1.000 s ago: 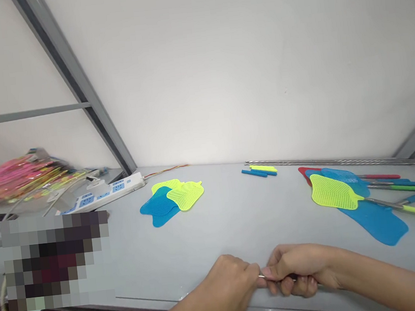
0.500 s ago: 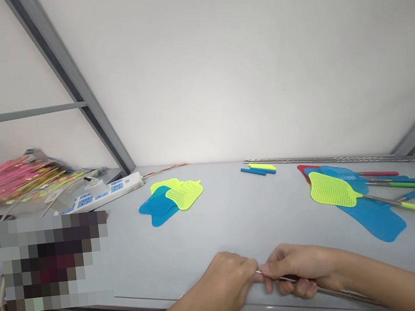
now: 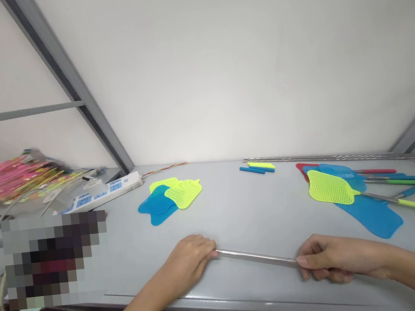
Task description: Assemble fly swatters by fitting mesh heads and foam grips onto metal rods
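Between my two hands stretches a thin silvery telescopic rod [image 3: 257,256], held just above the table's front part. My left hand [image 3: 194,261] is closed round its left end, with that tip hidden in the fingers. My right hand [image 3: 324,259] pinches the right end between thumb and curled fingers. Beyond my left hand lie yellow perforated fly swatter heads [image 3: 185,193], overlapping blue ones [image 3: 158,205]. Past my right hand rests a pile of fly swatters with rods and coloured grips, a yellow one [image 3: 331,188] on top.
Blue grip tubes [image 3: 252,170] and yellow ones [image 3: 261,165] lie near the wall, in front of a bundle of metal rods [image 3: 336,158]. A white power strip [image 3: 103,192] is at the left, beside a blurred-out patch. Packaged pink items [image 3: 13,178] lie further left.
My hands have moved apart, left hand to the left and right hand to the right. A long stretch of the rod now shows between them.
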The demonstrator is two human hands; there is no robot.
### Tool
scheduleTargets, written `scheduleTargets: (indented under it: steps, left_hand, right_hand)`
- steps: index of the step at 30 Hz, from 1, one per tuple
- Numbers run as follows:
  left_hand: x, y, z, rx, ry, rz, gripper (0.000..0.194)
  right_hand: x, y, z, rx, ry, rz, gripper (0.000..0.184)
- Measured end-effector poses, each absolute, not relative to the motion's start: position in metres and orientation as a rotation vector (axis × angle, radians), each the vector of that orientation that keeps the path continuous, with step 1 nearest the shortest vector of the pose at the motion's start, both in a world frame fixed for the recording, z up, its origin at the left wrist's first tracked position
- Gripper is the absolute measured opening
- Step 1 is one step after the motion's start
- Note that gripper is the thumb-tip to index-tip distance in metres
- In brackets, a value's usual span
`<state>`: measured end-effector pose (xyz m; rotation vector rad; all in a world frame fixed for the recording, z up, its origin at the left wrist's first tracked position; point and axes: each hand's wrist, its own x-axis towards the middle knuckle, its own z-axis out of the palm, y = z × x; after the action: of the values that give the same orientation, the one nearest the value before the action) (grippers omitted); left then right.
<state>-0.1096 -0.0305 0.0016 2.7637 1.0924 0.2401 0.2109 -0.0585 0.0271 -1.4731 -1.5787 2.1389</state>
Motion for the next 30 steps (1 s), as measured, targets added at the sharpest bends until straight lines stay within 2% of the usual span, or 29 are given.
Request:
scheduleTargets:
  steps: [7, 15, 30]
  left_hand:
    - [-0.102, -0.031, 0.005, 2.881, 1.074, 0.052, 0.021]
    - [-0.1, -0.032, 0.01, 2.865, 1.078, 0.092, 0.018]
    - [-0.101, -0.032, 0.008, 2.835, 1.082, 0.161, 0.022]
  right_hand:
    - [0.203, -0.052, 0.019, -1.517, -1.373, 2.371, 0.024]
    - [0.199, -0.051, 0.021, -1.539, -1.311, 2.428, 0.021]
    - [0.184, -0.064, 0.016, -1.57, -1.656, 1.804, 0.025]
